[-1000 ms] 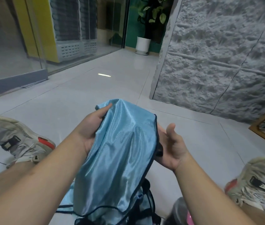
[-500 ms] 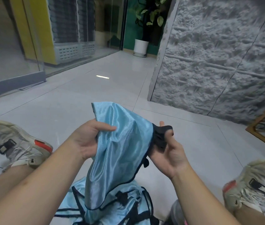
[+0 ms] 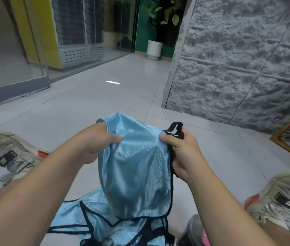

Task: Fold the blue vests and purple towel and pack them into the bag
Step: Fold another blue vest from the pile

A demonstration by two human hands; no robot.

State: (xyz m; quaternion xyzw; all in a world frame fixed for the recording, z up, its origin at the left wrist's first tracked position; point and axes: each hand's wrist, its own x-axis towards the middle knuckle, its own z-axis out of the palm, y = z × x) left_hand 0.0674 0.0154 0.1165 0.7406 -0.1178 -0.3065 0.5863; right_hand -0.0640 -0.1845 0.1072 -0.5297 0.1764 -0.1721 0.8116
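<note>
From the head view, the left hand [image 3: 94,142] and right hand [image 3: 183,150] each have a clenched grip on the top of a blue vest [image 3: 137,167], lifted above the tiled floor [image 3: 105,96] between two sneakers. More blue vests [image 3: 87,222] lie heaped on the floor beneath it, near the view's lower edge.

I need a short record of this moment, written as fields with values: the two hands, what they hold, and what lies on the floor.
left hand: grips the top left of the held blue vest
right hand: pinches the vest's top right edge and its black strap
held vest: raised, hanging down, not folded flat
other blue vests: crumpled heap on the tiled floor, under the held one
shoes: one at each side
bag, purple towel: not identifiable
</note>
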